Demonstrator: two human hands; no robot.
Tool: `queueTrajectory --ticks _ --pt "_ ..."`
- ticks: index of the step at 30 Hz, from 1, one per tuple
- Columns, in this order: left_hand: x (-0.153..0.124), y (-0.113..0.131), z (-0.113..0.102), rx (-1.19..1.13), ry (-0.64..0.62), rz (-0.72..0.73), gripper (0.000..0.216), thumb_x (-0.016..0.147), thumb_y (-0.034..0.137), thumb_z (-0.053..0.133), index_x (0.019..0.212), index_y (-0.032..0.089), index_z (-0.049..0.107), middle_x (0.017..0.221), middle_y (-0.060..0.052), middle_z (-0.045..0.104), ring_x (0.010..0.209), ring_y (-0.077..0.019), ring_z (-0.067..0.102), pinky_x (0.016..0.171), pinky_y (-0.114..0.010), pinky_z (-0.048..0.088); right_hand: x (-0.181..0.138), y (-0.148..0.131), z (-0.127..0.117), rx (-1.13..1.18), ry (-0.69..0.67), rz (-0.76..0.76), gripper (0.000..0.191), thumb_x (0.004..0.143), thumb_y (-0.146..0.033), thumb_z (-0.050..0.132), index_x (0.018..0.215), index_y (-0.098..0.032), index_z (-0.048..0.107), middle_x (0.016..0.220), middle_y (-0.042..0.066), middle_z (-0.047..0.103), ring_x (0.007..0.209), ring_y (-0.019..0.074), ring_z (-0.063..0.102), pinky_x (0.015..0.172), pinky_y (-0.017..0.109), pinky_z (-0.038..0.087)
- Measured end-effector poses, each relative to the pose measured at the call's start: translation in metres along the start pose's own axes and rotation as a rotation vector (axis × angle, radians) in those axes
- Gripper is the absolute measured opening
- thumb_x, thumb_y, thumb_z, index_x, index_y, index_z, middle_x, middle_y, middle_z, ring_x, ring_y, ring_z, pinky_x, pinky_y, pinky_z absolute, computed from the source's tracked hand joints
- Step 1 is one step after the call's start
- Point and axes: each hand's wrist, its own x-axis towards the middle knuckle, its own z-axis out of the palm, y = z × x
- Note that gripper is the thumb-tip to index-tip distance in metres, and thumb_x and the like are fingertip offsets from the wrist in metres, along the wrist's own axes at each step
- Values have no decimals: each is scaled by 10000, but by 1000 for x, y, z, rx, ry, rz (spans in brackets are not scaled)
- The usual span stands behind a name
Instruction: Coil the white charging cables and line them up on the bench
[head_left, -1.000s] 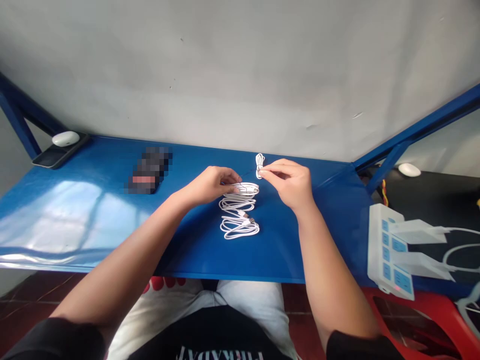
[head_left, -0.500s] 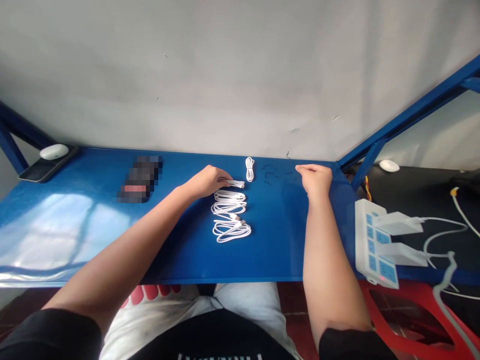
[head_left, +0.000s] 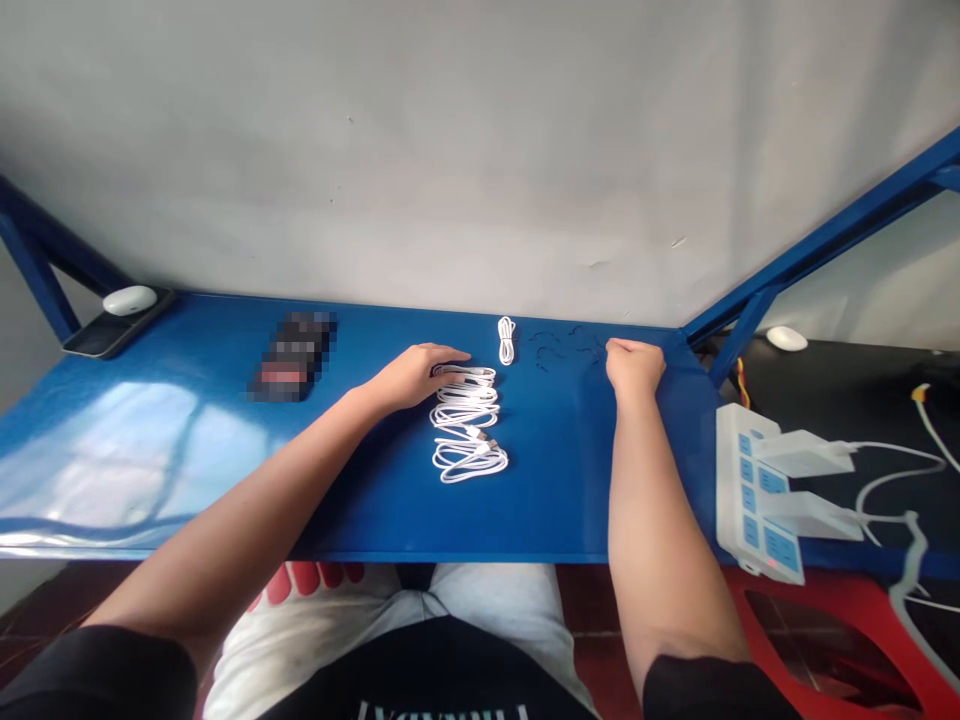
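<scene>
Cables (head_left: 466, 394) lie in a white row on the blue table (head_left: 555, 510), loosely coiled, running from 12 to 6 as I look down on them; plugs (head_left: 477, 434) show at the coil on the 6 o'clock end. With that row as my clock's centre, a tight bundle (head_left: 507, 345) sits apart at 1 o'clock, drawn in at the waist, and thin dark ties (head_left: 550, 350) are strewn at 2.

I see the left hand (head_left: 424, 372) at 10 o'clock, thumb and fingers parted, right by the left end of the 12 o'clock coil; whether it bears on the cable I can't tell from this angle. Out between 2 and 3, the right hand (head_left: 636, 365) is curled, its fingertips drawn together just beside the ties. I can't make out whether one is pinched there.

My judgement is that the step in hand is putting ties aside in that patch, with the bundle not yet loosened. A next move would call, I think, for the right fingers to part cleanly so no tie clings, and for a light left palm so the coils don't drag.
</scene>
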Motion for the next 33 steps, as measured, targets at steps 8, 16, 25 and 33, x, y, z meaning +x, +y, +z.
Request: queueTrajectory --ticks 8,16,25,33 --pt "-16 5 -8 -72 64 -183 453 965 486 557 1324 231 663 1349 -102 679 1226 -291 639 1023 -400 480 -61 -60 25 162 -169 -381 368 860 -403 620 1030 -117 778 905 141 756 783 245 687 825 404 554" --pt "-36 36 -3 -52 303 -154 332 974 423 561 1181 202 697 1221 -111 706 1160 -267 641 1025 -414 469 -106 -81 58 98 -399 -479 243 756 -288 717 965 -169 751 749 52 719 704 206 657 780 366 535" --pt "-31 44 8 -175 484 -239 322 956 456 579 1027 199 759 1094 -109 743 1035 -254 673 922 -376 522 -114 -97 31 626 -612 -79 371 623 -355 830 870 -191 608 737 7 698 651 166 669 655 304 544" --pt "-27 51 14 -1007 474 -387 488 790 449 809 1179 170 718 1155 -125 757 1046 -260 713 943 -386 541 -171 -125 13 601 -683 -521 236 755 -310 756 778 -239 532 769 -9 632 680 152 632 668 295 543"
